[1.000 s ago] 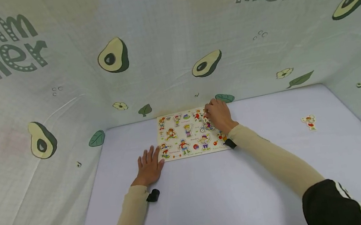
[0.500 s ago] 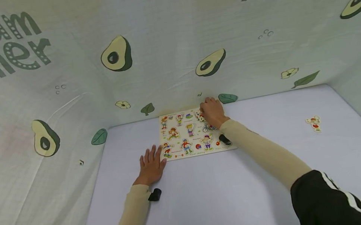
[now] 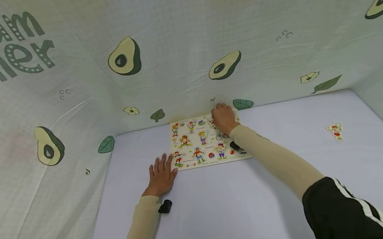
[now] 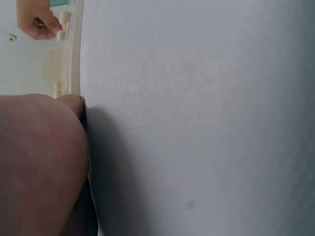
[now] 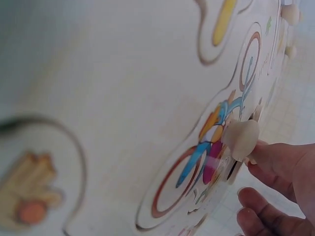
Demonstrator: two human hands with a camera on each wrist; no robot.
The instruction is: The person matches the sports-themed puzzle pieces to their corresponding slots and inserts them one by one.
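A wooden knob puzzle board (image 3: pixel 215 163) with printed sports figures lies at the table's back. My left hand (image 3: pixel 161 177) rests flat on the table with its fingers spread, touching the board's left edge. Over the top right part of the board, my right hand (image 3: pixel 225 118) pinches a small knob (image 4: pixel 60 35) of a puzzle piece, with thumb and finger meeting there in the left wrist view. The piece's picture is mostly hidden by the hand. In the right wrist view, a cyclist piece (image 5: pixel 206 155) with a round knob (image 5: pixel 242 137) stands in front of the fingers.
A loose figure piece (image 3: pixel 336 132) lies on the white table (image 3: pixel 223 203) to the right. A cloth (image 3: pixel 167 38) printed with avocados hangs right behind the board and along the sides. Black wrist cameras sit on both sleeves.
My right hand has moved slightly left over the board's top row, and its forearm followed. The left hand stays flat by the board's edge. The head view has shifted a little.
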